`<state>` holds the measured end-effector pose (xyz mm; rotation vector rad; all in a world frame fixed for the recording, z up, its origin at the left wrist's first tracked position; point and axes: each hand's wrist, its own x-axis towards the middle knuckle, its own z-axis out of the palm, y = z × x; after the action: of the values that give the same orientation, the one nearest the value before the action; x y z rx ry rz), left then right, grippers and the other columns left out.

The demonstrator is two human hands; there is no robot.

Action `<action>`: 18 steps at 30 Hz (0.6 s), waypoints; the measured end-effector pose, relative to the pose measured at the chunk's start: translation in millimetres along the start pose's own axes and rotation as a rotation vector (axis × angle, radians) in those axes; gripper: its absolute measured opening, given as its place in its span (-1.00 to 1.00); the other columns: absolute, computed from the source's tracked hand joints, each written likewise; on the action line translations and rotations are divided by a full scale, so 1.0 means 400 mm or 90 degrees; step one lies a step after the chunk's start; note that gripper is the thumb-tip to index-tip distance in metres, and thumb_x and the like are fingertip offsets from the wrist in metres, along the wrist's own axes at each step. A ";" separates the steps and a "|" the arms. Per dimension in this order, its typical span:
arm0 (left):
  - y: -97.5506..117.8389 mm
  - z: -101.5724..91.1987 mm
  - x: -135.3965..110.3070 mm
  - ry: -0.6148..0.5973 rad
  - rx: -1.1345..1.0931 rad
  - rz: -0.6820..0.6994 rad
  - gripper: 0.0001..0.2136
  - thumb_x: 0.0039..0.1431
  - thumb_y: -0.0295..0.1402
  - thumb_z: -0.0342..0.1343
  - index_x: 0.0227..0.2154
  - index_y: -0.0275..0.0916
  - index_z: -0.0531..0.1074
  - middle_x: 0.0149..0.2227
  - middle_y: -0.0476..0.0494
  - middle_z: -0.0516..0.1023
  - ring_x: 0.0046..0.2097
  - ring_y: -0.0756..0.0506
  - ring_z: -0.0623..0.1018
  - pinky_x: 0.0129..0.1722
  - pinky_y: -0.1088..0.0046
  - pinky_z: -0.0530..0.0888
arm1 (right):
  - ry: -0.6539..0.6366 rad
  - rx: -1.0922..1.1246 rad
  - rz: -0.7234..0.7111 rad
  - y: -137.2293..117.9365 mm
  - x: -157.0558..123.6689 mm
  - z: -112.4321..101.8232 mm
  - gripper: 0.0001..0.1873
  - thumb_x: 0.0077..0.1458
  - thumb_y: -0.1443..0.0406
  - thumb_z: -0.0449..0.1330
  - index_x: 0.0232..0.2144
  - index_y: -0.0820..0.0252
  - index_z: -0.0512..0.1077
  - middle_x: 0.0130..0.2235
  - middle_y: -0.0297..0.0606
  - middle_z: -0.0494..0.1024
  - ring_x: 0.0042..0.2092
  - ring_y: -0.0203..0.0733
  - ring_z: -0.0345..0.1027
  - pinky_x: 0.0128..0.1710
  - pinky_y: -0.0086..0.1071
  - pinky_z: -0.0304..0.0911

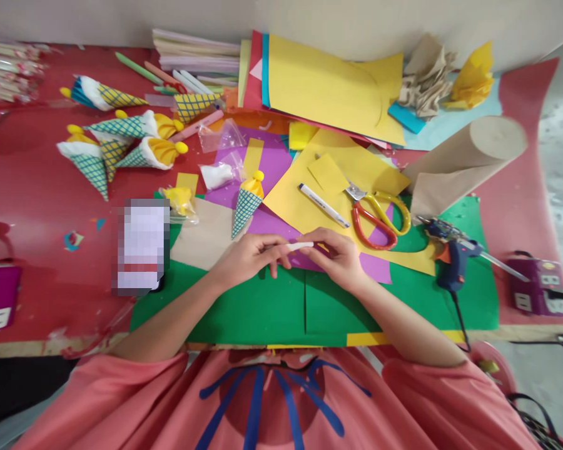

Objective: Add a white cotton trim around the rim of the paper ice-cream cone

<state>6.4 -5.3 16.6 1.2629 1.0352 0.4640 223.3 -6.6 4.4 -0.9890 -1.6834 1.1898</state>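
Both hands pinch one short, narrow white strip (301,246) above the table; its material is too small to make out. My left hand (248,261) has its left end between thumb and fingers, and my right hand (336,257) grips the right end. Just behind my left hand lies a small paper cone (248,209) with a teal lattice pattern, yellow filling and a yellow pom-pom on top. A white marker (323,205) and scissors (378,219) with one red and one yellow handle lie beyond my right hand.
Green sheets (258,309) cover the table before me. A glue gun (457,256) with its stick and cord lies right, near a brown paper roll (469,156). Several finished cones (136,128) lie back left; a blurred-out phone (141,247) is at left. Coloured sheets (328,87) lie behind.
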 end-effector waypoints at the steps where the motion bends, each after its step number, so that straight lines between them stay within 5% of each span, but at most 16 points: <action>1: -0.001 0.000 0.001 -0.002 -0.001 -0.002 -0.61 0.28 -0.01 0.06 -0.22 -0.26 0.56 -0.34 -0.10 0.67 -0.51 0.06 0.54 -0.49 0.57 0.41 | 0.003 0.002 -0.002 -0.002 0.002 0.000 -0.77 0.22 0.14 0.26 -0.24 0.18 0.58 -0.27 -0.18 0.66 -0.29 -0.22 0.53 -0.25 -0.36 0.44; 9: -0.002 0.010 0.001 0.017 -0.014 -0.014 -0.63 0.23 -0.04 0.14 -0.10 -0.22 0.53 -0.36 -0.07 0.66 -0.49 0.05 0.56 -0.46 0.58 0.46 | -0.016 0.032 0.050 0.006 -0.001 0.000 -0.57 0.15 0.01 0.28 -0.06 0.17 0.54 -0.29 -0.22 0.65 -0.30 -0.22 0.53 -0.30 -0.38 0.45; 18: 0.001 0.007 0.006 0.010 -0.013 -0.012 -0.62 0.25 -0.04 0.11 -0.09 -0.24 0.53 -0.42 -0.06 0.63 -0.43 0.02 0.60 -0.52 0.62 0.40 | -0.018 0.002 -0.001 -0.003 0.004 -0.007 -0.76 0.24 0.14 0.23 -0.22 0.18 0.60 -0.26 -0.17 0.68 -0.24 -0.20 0.57 -0.22 -0.35 0.45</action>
<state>10.1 -4.9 15.9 1.2318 1.0521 0.4690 225.2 -4.5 6.4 -0.9719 -1.7031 1.2103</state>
